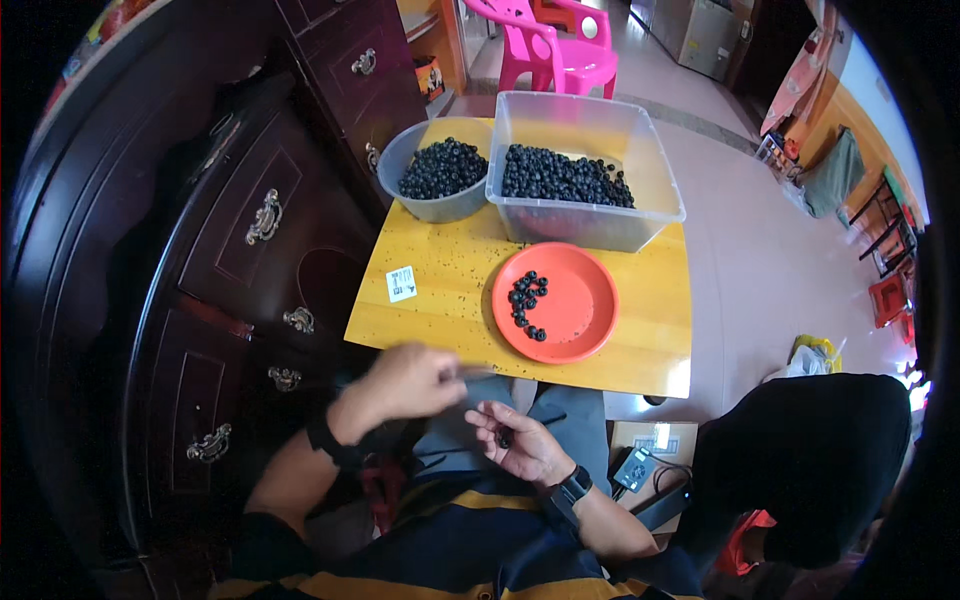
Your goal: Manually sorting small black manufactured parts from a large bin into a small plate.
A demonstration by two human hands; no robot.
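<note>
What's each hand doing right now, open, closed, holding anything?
Left hand: fingers curled closed, pinching a thin tool that is too blurred to identify.
Right hand: palm up, open, with a small dark berry resting on the fingers.

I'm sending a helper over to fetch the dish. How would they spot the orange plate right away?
Find the small yellow table beside the dark wooden cabinet. At its far edge stand a grey bowl and a clear plastic tub, both heaped with dark berries. The orange plate lies nearer, round, flat, holding only a few berries.
</note>
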